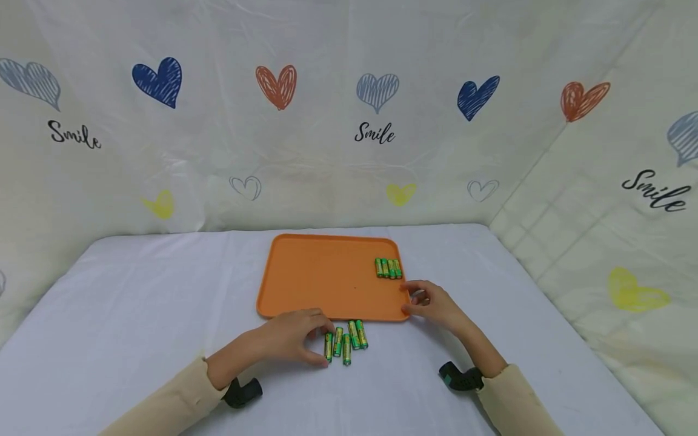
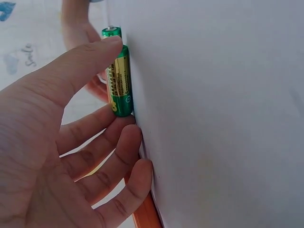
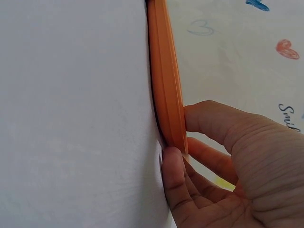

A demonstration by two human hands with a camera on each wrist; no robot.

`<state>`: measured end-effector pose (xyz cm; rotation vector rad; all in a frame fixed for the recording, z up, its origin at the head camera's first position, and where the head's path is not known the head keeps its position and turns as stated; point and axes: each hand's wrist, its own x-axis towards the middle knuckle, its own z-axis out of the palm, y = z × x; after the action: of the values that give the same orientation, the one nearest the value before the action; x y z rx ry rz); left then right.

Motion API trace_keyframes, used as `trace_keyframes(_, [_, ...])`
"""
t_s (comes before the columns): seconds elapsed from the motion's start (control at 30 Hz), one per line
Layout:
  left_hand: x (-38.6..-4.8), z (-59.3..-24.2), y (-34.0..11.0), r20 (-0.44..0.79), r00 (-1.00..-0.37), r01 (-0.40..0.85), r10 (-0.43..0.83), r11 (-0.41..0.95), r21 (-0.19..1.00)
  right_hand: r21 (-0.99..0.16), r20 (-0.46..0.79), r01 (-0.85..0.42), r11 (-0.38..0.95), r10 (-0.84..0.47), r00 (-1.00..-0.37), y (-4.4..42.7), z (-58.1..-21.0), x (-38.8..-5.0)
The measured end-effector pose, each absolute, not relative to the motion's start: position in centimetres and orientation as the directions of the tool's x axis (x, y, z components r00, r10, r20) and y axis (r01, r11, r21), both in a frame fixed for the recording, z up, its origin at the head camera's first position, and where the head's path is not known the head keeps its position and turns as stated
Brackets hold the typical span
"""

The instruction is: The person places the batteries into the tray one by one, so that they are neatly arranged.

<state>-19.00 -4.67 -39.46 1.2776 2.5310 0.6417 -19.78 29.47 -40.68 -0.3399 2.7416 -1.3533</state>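
Note:
An orange tray (image 1: 327, 278) lies on the white-covered table, with a row of several green-and-gold batteries (image 1: 388, 268) side by side near its right edge. In front of the tray, several more such batteries (image 1: 346, 350) lie loosely grouped on the cloth. My left hand (image 1: 289, 336) pinches the leftmost battery (image 1: 328, 347) end to end, thumb at the near end and fingers at the far end; the left wrist view shows this battery (image 2: 121, 85) close up. At the tray's front right corner, my right hand (image 1: 436, 307) grips the rim (image 3: 168, 80) between thumb and fingers.
White tablecloth (image 1: 163, 290) surrounds the tray on both sides. Behind the table hangs a pale sheet (image 1: 322, 151) printed with hearts and "Smile". A dark band with a small device (image 1: 460, 376) sits on the right wrist, and a similar one (image 1: 242, 392) on the left.

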Motion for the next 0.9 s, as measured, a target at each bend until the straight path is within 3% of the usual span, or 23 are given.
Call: trace_keyframes(0.9, [-20.3, -38.4, -4.8, 0.045, -0.598, 0.678, 0.800, 0.476, 0.560, -0.805, 0.059, -0.189, 0.562, -0.242, -0.969, 29.5, -40.4, -19.7])
